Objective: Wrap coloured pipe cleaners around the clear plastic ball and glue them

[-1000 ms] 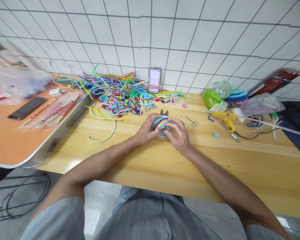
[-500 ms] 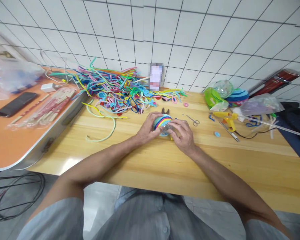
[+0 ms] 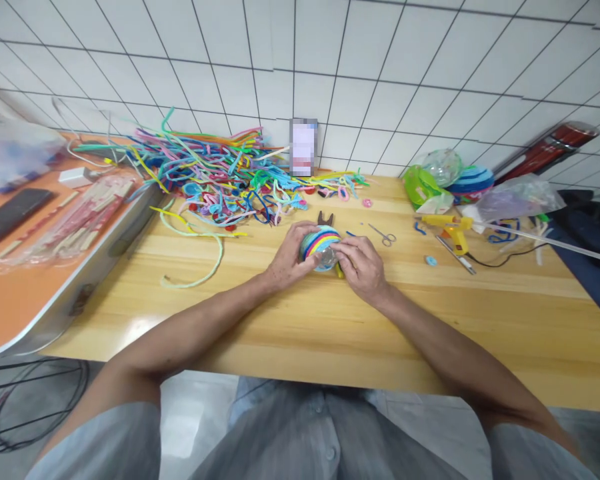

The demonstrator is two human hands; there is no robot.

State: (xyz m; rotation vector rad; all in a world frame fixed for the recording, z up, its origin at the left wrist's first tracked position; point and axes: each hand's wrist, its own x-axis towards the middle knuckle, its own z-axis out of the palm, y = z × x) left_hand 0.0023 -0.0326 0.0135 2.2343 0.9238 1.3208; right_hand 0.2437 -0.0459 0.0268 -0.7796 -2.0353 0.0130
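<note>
A clear ball wrapped in coloured pipe cleaners sits between my hands over the wooden table; bands of blue, yellow and pink cover it, and a bare transparent patch shows near the front. My left hand is wrapped round its left side, thumb along the front. At its right side, my right hand has its fingertips pinched against the wrapping; the strand end there is too small to make out. Behind the ball lie pliers, jaws showing and the yellow handle partly hidden by the ball and hand.
A tangled heap of pipe cleaners lies along the wall, with a phone upright behind it. Small scissors, a yellow glue gun and another wrapped ball are rightward. An orange board stands at left.
My right fingers have drawn together into a tighter pinch at the ball's right side. The left hand keeps its hold. The whole view has shifted slightly.
</note>
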